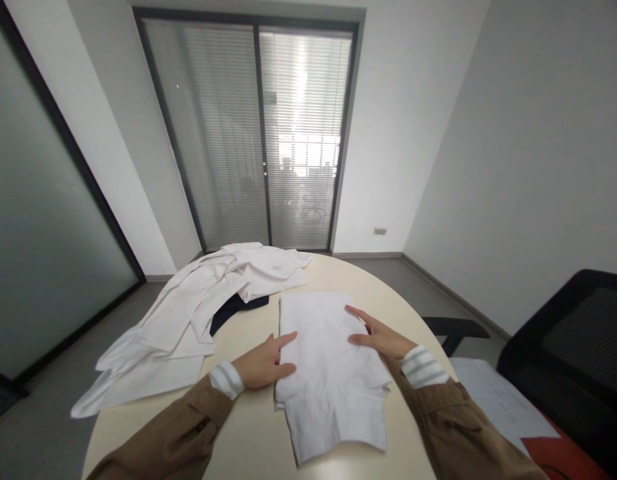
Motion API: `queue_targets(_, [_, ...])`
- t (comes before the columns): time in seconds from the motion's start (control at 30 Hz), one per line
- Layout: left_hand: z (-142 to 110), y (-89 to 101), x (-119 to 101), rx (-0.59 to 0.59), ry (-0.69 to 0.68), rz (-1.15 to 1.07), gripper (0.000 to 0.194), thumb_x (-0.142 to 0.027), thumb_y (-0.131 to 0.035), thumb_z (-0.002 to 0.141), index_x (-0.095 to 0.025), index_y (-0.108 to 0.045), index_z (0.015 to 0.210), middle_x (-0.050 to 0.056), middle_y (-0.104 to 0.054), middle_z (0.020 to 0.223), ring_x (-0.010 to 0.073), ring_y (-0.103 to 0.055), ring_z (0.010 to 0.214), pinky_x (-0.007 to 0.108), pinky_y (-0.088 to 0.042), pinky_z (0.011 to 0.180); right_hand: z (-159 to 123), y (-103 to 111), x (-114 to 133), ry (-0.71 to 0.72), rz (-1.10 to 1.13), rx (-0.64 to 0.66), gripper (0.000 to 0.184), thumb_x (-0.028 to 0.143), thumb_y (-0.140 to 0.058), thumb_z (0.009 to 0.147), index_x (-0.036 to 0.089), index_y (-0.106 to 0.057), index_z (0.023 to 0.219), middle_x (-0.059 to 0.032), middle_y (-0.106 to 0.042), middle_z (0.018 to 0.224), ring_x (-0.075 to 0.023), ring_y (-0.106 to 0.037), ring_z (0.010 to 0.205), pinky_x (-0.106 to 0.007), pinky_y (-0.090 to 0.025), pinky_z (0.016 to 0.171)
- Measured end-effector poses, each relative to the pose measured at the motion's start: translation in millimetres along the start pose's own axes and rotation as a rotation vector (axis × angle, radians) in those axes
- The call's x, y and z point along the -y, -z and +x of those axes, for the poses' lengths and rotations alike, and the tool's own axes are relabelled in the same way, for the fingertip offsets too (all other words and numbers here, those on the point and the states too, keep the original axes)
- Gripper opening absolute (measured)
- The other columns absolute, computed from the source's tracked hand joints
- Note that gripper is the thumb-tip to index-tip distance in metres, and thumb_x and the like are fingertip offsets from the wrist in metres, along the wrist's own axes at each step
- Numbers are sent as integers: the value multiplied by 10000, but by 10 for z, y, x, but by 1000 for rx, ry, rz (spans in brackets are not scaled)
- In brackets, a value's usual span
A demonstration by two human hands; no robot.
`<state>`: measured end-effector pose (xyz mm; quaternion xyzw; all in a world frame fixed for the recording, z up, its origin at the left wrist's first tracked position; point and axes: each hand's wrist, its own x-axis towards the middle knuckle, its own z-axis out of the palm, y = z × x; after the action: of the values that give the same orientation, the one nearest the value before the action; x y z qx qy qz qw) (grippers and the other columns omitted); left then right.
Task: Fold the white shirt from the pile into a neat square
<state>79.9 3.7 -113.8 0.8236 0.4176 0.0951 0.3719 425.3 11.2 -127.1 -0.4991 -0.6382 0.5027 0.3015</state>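
Note:
A folded white garment [333,360] lies on the round table between my two hands; its lower end is narrower and its kind is unclear from the folds. My left hand [263,362] rests at the garment's left edge, with index finger and thumb spread on the cloth. At the right edge, my right hand [386,339] touches the fabric, index finger and thumb also apart. Both hands look open, though some of the fingers are hidden.
The round cream table [248,427] carries a loose heap of white clothes [188,307] at the left, over a dark navy cloth [236,310]. A black mesh chair [573,353] stands at the right, with white sheets [498,400] and something red [563,450] beside it.

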Motion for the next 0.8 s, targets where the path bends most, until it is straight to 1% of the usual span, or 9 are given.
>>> queue_targets(0.07, [-28,20,-21,12,-2,-5,870,-386,-671,789,-110,-322,1536,-93,-477,638,151,-507,643,492,-269,1115,13,-9,-26,19,-3,-16,940,434,-763,765,226,-291,1551,-120,-490,1492,-284,-534,1295,-446,-407,1117])
queue_targets(0.17, [-63,12,-58,-14,0,-158,861,-343,-686,777,-131,-323,1528,-84,-504,666,112,-451,584,327,-469,788,25,-15,-65,20,-24,-32,916,483,-755,775,213,-327,1538,-130,-524,1459,-290,-566,1253,-449,-434,1092])
queue_targets(0.23, [-70,-24,-81,-44,8,-328,770,-336,-662,798,-125,-381,1483,-78,-501,657,91,-424,543,233,-409,589,26,-16,-82,7,-23,-45,904,507,-740,786,215,-331,1537,-129,-555,1427,-292,-599,1203,-463,-460,1062])
queue_targets(0.3, [-64,-78,-94,-36,55,-488,731,-386,-649,814,-106,-407,1444,-73,-506,618,88,-448,505,206,-365,508,18,-20,-80,8,-16,-56,875,525,-722,798,223,-351,1530,-127,-569,1410,-300,-617,1172,-484,-475,1040])
queue_targets(0.4, [-49,-163,-87,71,162,-662,880,-483,-672,795,-109,-290,1495,-56,-567,587,104,-511,444,204,-394,456,-9,-27,-39,35,-12,-63,816,521,-730,792,233,-430,1494,-121,-535,1452,-323,-570,1245,-498,-437,1079])
queue_targets(0.5, [-39,-228,-81,123,151,-738,1029,-467,-751,731,-129,-207,1537,-55,-599,569,85,-485,391,171,-370,401,-36,-25,26,73,-20,-1,792,477,-773,766,248,-479,1465,-86,-454,1527,-315,-457,1369,-480,-339,1161])
queue_targets(0.67, [-29,-255,-86,98,141,-930,884,-388,-746,719,-170,-375,1491,-88,-553,522,35,-345,326,133,-227,329,-59,-20,122,124,9,-28,751,490,-746,794,256,-486,1459,-71,-415,1555,-299,-386,1422,-476,-296,1187])
queue_targets(0.73, [-37,-232,-63,153,148,-908,842,-416,-726,740,-161,-404,1475,-99,-522,481,39,-326,306,136,-220,326,-80,-25,136,83,80,-39,746,504,-714,818,276,-453,1479,-62,-413,1557,-290,-416,1403,-458,-358,1153])
queue_targets(0.8, [-54,-197,-31,238,162,-749,827,-465,-688,780,-127,-396,1475,-97,-499,417,66,-359,287,142,-252,327,-111,-29,128,8,127,45,794,492,-723,811,289,-401,1507,-61,-454,1529,-284,-486,1350,-446,-429,1099])
